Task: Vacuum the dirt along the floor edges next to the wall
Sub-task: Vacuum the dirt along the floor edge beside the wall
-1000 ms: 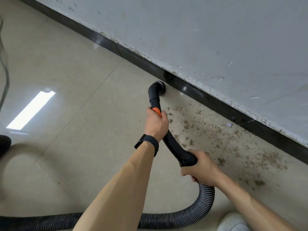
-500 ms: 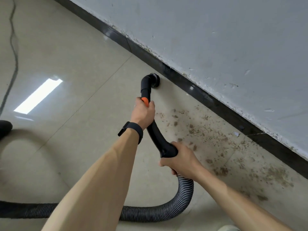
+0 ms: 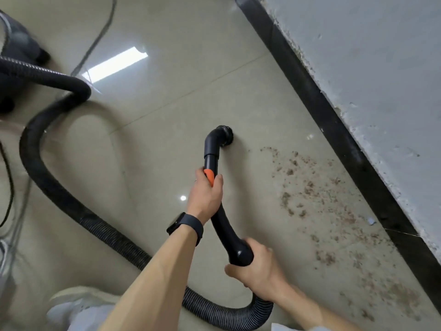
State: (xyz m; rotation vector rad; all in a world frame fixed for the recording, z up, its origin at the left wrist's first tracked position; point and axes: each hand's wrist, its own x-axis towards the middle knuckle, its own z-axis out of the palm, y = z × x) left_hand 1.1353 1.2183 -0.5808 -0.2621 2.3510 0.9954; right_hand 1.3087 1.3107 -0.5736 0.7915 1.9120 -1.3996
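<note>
floor: glossy beige tile floor (image 3: 195,68), most of the frame, ceiling light reflected in it
wall: pale grey scuffed wall (image 3: 381,68), right side, paint flaking at its foot
skirting: black glossy skirting strip (image 3: 310,87), runs diagonally between the wall and the floor
hose: black ribbed flexible hose (image 3: 114,240), loops from the canister across the floor and under both arms to the wand
canister: dark grey vacuum canister (image 3: 16,44), top left, blurred, well apart from the wall
dirt: brown crumbly dirt scatter (image 3: 310,187), on the floor beside the skirting, spreads from just right of the nozzle down to bottom right (thickest near the lower edge)
wand: black curved rigid wand (image 3: 224,230), with orange slider (image 3: 209,175) near its upper end
left hand: left hand (image 3: 206,194) wrapped round the wand at the slider, thumb on the orange part, black smartwatch (image 3: 183,224) on the wrist
right hand: right hand (image 3: 260,271) clasped round the wand's lower end where the hose joins
nozzle: round black elbow nozzle (image 3: 220,136), mouth down on the floor, at the patch's left end, apart from the skirting
step: mid-sweep, likely at the start of the patch; most dirt not yet picked up
next: sweep the nozzle right along the skirting, mouth flat, the right hand feeding hose slack
</note>
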